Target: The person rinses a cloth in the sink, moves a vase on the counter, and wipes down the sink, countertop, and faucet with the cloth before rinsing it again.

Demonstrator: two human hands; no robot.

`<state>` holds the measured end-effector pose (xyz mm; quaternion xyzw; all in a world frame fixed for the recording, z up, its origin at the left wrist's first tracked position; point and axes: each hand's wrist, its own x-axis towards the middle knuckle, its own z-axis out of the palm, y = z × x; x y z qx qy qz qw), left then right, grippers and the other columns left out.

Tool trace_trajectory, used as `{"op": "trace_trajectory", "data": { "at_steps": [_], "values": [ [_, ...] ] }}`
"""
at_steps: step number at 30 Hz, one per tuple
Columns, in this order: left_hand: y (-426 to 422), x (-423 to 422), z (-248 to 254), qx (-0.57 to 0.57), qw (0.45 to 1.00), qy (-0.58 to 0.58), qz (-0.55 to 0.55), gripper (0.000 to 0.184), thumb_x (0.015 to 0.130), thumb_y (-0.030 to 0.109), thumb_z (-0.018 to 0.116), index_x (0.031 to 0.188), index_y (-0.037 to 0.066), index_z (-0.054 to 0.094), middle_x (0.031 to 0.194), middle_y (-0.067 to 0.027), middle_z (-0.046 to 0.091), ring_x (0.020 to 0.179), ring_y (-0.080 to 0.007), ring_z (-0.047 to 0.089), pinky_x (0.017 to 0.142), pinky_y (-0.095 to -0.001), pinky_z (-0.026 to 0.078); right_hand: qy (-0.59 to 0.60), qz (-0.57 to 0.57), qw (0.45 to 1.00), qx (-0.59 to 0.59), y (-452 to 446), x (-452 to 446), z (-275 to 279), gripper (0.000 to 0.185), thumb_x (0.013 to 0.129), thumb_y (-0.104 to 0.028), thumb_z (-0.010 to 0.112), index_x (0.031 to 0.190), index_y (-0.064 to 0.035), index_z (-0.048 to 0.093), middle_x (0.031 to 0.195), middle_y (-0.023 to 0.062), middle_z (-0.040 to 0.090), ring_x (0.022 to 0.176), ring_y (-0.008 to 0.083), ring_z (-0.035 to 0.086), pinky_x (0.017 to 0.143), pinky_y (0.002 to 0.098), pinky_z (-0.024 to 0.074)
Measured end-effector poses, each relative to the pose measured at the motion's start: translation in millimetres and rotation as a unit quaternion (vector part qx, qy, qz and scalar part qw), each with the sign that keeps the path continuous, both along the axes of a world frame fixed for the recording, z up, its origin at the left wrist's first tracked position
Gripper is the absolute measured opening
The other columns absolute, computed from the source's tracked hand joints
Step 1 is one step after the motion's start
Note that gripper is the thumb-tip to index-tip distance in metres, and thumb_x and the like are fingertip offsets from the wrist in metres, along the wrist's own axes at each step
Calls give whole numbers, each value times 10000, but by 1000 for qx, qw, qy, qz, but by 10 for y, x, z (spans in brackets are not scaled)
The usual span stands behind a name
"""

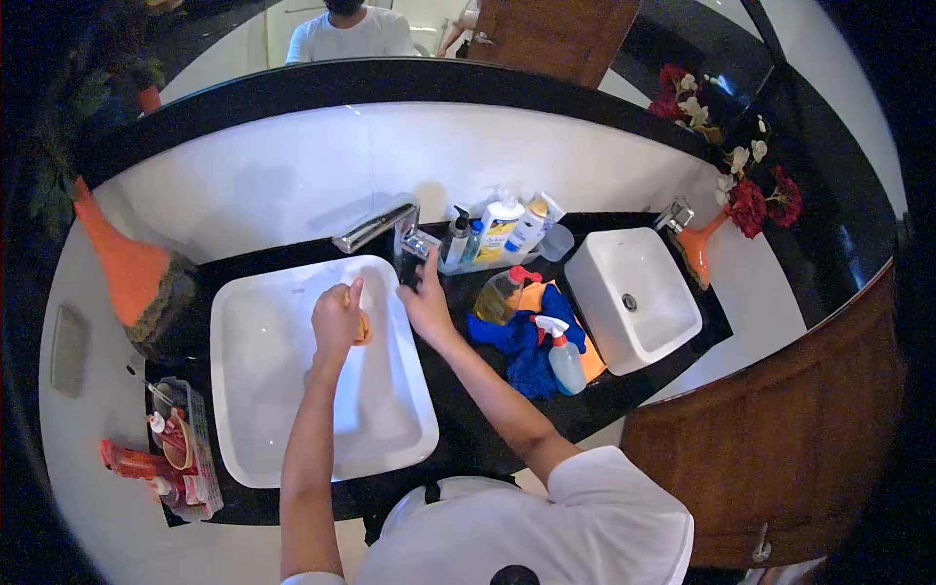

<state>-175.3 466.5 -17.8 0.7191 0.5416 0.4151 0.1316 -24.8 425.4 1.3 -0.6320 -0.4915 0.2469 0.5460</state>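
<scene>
My left hand (pixel 336 317) is closed above the large white basin (pixel 263 409). A small orange piece (pixel 365 330), perhaps a sponge or folded cloth, shows beside its fingers, mostly hidden by the hand. My right hand (pixel 427 304) is at the basin's right rim, index finger stretched up to the lever of the chrome faucet (pixel 378 226). Its fingers are apart and nothing is seen in its grasp. I cannot make out any water running from the spout.
Right of the faucet, a tray (pixel 487 261) holds several bottles. Beyond are a spray bottle (pixel 566 366), blue cloths (pixel 531 366), an amber bottle (pixel 497 300) and a smaller basin (pixel 643 341). An orange vase (pixel 122 263) and a basket (pixel 203 439) stand left.
</scene>
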Motion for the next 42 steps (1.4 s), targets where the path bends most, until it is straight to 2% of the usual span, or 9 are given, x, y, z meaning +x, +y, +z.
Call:
{"op": "trace_trajectory", "data": {
  "at_steps": [3,6,10,14,22,29,33,37,42],
  "values": [
    [-147,-35,174,58,998,-21,29,342,855,233,590,600,18,515,623,-156,543,602,-325,540,547,-423,425,141,89,983,-76,-250,-241,-331,567,851,-269,517,1322,-42,298,1238,149,419,1042,222,481,848,362,449],
    [-411,-45,305,142,987,-68,-9,311,831,146,618,578,22,485,575,-126,494,557,-292,504,514,-402,404,543,214,745,-324,-403,-494,162,412,926,-418,414,1130,-62,446,1091,81,487,980,215,520,861,337,426],
    [-576,-76,341,212,970,-67,-96,257,831,116,605,628,-2,500,615,-150,508,578,-310,501,532,-402,408,570,292,751,-159,-156,-825,-411,332,921,-443,438,965,-126,528,866,8,552,774,156,556,656,318,457],
    [-525,-313,209,-30,925,-352,137,414,938,268,451,638,-14,492,638,-117,532,570,-214,511,530,-354,408,108,100,989,31,166,-1165,-561,362,897,-326,519,627,-85,546,615,16,563,521,175,512,492,326,411],
    [-418,-707,-340,-333,581,-742,5,350,949,359,387,947,49,550,762,-69,571,655,-179,573,583,-326,483,-209,221,918,254,-100,-1314,50,267,743,-181,626,577,-57,458,539,131,507,480,315,522,446,391,398],
    [-430,-895,0,-406,580,-699,-100,347,912,413,463,951,83,564,809,-38,607,673,-162,590,592,-320,489,-318,345,880,70,-50,-1243,131,323,768,-270,618,1006,-83,507,962,135,575,664,373,590,593,450,484],
    [-339,-844,199,-166,893,-407,101,315,894,338,518,789,50,589,745,-77,598,657,-189,593,552,-344,466,-44,302,946,-111,-55,-1157,110,472,843,-505,479,1086,-102,447,997,148,565,651,288,600,541,422,475],
    [-453,-651,456,117,992,-35,-9,253,848,213,573,710,3,551,686,-139,532,642,-296,542,587,-393,451,459,526,585,-411,415,-818,-511,666,794,-726,329,1139,-177,485,995,77,596,777,224,600,622,451,489],
    [-453,-551,790,252,963,-89,17,295,875,219,504,654,24,497,636,-134,491,624,-282,533,567,-390,434,493,291,805,-155,168,-1360,213,425,832,-514,544,1045,-147,550,936,1,597,878,164,578,725,330,498]
  ]
}}
